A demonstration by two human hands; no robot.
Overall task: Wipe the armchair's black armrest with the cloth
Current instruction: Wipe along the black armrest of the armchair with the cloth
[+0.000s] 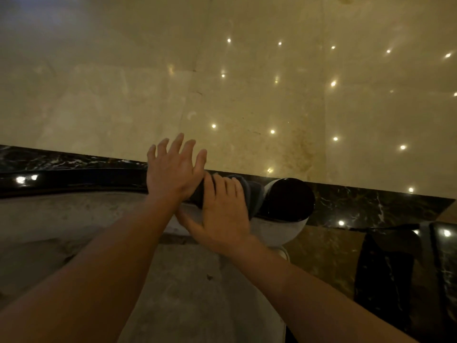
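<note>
Illumination is dim and warm throughout, with a yellow cast. The polished beige marble floor (247, 82) carries many small pinpoint reflections of overhead lamps, scattered across the right half of the frame. Two bright glare spots sit on the glossy black curved armrest (74, 179) at the left edge; further specular points lie on the dark veined marble border strip (371, 206) at lower right. The upper left corner falls off into a bluish grey haze. Detail is soft overall, with grain in the shadows. Wide-angle distortion bends straight edges toward the frame borders. The lower right corner is almost black.
</note>
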